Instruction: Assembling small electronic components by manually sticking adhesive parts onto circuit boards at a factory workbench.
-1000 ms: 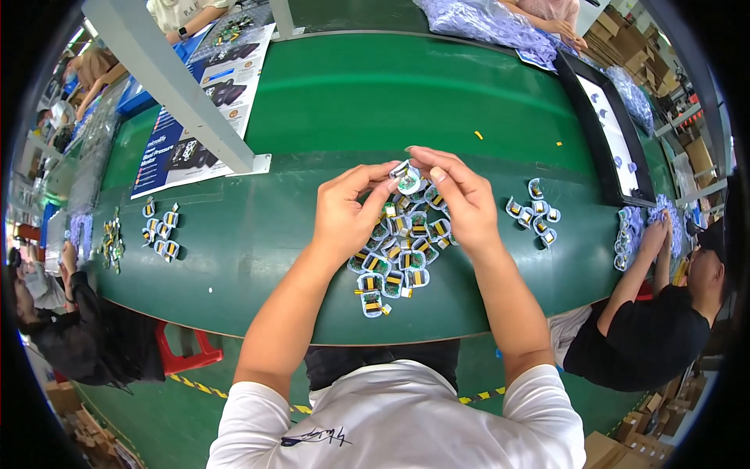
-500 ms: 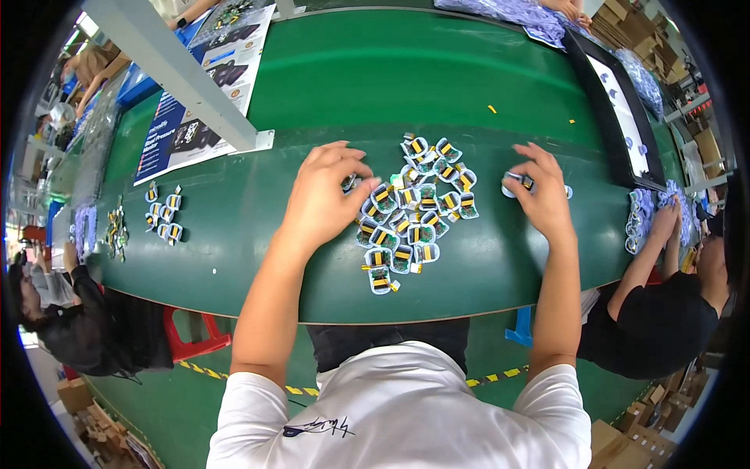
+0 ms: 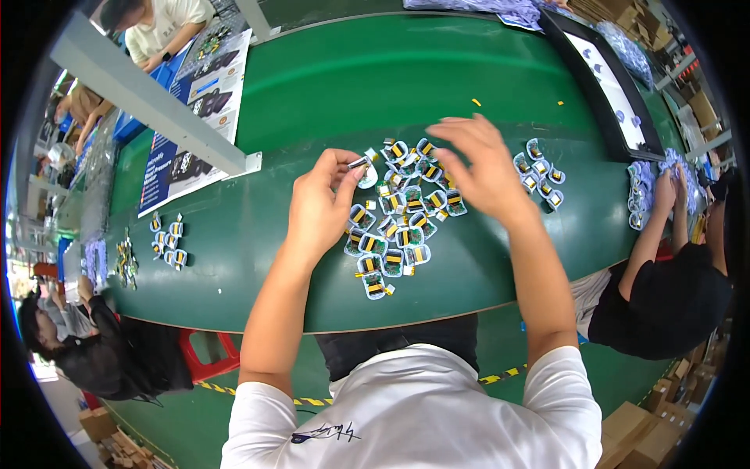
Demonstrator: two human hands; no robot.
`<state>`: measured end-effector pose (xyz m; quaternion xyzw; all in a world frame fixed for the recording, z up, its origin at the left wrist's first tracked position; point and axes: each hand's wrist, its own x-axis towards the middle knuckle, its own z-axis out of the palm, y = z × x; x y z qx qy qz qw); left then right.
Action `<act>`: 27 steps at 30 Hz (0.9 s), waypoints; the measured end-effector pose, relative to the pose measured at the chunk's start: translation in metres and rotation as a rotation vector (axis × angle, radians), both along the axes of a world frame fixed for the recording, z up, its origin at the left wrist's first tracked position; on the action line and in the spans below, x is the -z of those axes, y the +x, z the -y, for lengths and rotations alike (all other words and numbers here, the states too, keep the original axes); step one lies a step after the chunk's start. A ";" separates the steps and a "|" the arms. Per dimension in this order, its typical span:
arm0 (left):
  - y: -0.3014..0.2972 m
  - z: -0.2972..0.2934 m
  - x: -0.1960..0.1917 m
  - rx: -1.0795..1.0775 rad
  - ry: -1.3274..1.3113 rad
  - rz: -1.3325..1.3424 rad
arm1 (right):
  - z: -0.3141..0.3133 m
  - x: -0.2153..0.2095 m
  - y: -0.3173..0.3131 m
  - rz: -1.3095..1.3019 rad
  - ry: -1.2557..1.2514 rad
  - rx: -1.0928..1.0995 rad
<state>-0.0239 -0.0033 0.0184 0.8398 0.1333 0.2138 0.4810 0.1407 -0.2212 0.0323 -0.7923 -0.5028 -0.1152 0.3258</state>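
Observation:
My left hand (image 3: 322,205) is raised over the green table (image 3: 328,102) and pinches one small part in a clear blister (image 3: 362,166) between thumb and fingertips. My right hand (image 3: 478,167) hovers with spread fingers over the right side of a pile of small yellow-and-black parts in clear blisters (image 3: 398,215); it holds nothing. A smaller group of the same parts (image 3: 539,173) lies just right of my right hand.
Another small group of parts (image 3: 166,239) lies at the left. A grey beam (image 3: 148,105) and printed sheets (image 3: 195,117) cross the upper left. A black tray (image 3: 605,82) stands at the right. People sit at the left, right and far side.
My right hand came back from the small group at the right to above the pile. My left hand lifted off the pile holding one part.

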 end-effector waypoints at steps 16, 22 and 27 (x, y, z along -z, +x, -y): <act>0.007 0.013 0.020 0.096 -0.617 -0.024 | -0.051 0.024 -0.042 -0.015 0.288 -0.143; 0.003 0.011 0.017 0.017 -0.198 0.029 | -0.056 0.018 -0.053 -0.074 0.332 -0.386; 0.005 0.010 0.016 0.078 -0.161 0.282 | -0.046 0.010 -0.045 -0.088 0.394 -0.282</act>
